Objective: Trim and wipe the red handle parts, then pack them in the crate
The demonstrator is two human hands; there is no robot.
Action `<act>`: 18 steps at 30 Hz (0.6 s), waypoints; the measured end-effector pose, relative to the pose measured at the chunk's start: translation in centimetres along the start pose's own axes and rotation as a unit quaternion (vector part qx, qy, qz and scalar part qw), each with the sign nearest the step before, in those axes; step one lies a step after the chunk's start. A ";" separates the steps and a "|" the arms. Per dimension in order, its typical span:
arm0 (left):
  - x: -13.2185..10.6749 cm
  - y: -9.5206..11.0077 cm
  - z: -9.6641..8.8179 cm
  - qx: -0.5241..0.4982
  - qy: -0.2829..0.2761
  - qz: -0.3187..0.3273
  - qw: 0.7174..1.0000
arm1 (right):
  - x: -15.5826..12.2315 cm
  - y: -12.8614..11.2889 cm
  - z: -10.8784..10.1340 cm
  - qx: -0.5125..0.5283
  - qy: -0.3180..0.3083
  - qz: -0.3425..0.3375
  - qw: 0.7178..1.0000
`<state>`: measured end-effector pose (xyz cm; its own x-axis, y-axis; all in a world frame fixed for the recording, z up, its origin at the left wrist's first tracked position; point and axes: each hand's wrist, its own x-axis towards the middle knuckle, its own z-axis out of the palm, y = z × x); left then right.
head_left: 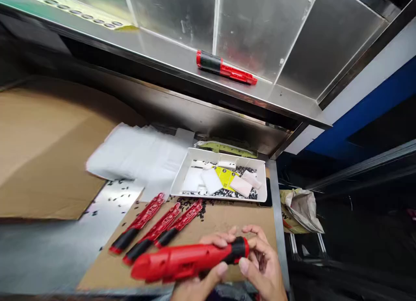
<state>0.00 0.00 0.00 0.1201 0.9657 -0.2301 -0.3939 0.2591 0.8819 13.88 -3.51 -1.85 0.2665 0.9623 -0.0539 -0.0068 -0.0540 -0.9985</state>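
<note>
A red plastic tool with a black end (182,262) lies across both my hands at the bottom of the view. My left hand (204,270) is wrapped round its middle, thumb underneath and fingers over the top. My right hand (263,266) pinches the black end with thumb and fingers. Just beyond, three red and black handle halves (152,227) lie side by side on a brown cardboard sheet (227,220).
A white tray (195,160) holds small black screws, white packets and a yellow card. Clear plastic bags (136,155) lie left of it. Loose screws dot the steel bench (42,249). Another red tool (225,67) rests on the steel shelf above. A larger cardboard sheet (42,149) covers the left.
</note>
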 end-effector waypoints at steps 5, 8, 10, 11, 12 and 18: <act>1.8 0.8 -1.4 -0.148 0.034 -0.120 0.981 | -0.6 -0.7 -0.9 -0.106 0.093 -0.014 0.990; 2.0 1.2 -1.5 -0.200 0.030 -0.187 0.961 | -0.9 -0.8 0.6 -0.142 0.116 -0.041 0.982; 1.9 1.2 -1.4 -0.211 0.025 -0.212 0.954 | -1.0 -0.8 1.8 -0.130 0.103 -0.059 0.984; 1.9 1.1 -1.5 -0.213 0.021 -0.219 0.952 | -0.9 -0.8 2.4 -0.121 0.093 -0.065 0.986; 1.9 0.9 -1.5 -0.212 0.016 -0.224 0.951 | -0.8 -0.8 2.8 -0.113 0.083 -0.069 0.988; 2.6 -0.3 -2.2 -0.188 0.007 -0.230 0.955 | -0.2 -1.4 3.9 -0.085 0.055 -0.077 0.992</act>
<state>-1.59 2.43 -1.72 0.3477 0.7480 -0.5653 -0.6015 0.6404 0.4776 10.11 -2.57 -0.50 0.3544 0.9286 0.1104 0.2029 0.0389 -0.9784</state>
